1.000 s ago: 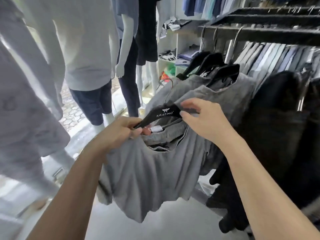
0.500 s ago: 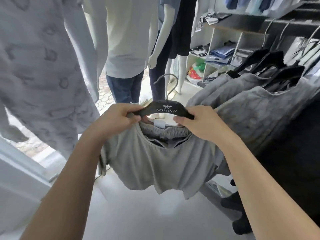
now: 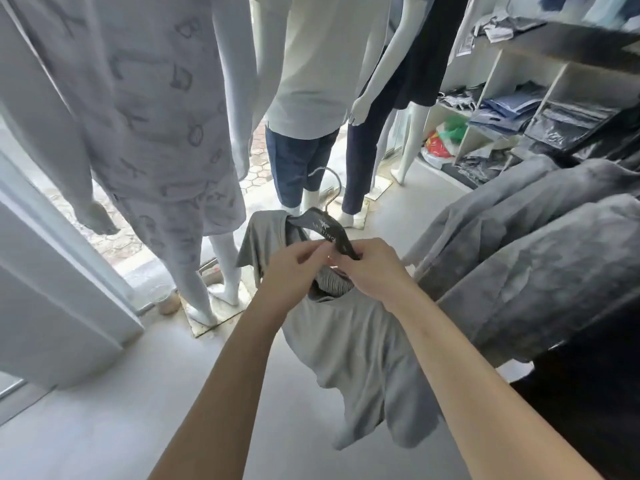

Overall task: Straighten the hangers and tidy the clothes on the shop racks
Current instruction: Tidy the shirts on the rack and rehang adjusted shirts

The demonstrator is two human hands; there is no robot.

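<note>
From my remote seat, both hands meet at the frame's centre. The left hand [image 3: 294, 268] has its fingers curled tight, pinching the black hanger [image 3: 323, 226]; the right hand [image 3: 375, 270] curls round the hanger's near arm, its tips touching the left's. The hanger's long axis runs from 10 o'clock to 4 o'clock, and its metal hook [image 3: 333, 184] points away towards 12. The grey T-shirt [image 3: 363, 358] hangs from it towards 5 o'clock above the pale floor [image 3: 104, 410]. Dressed mannequins [image 3: 138, 116] stand from 10 to 12 o'clock, shelves [image 3: 512, 95] sit at 2, and grey garments [image 3: 519, 254] hang at 3.
</note>
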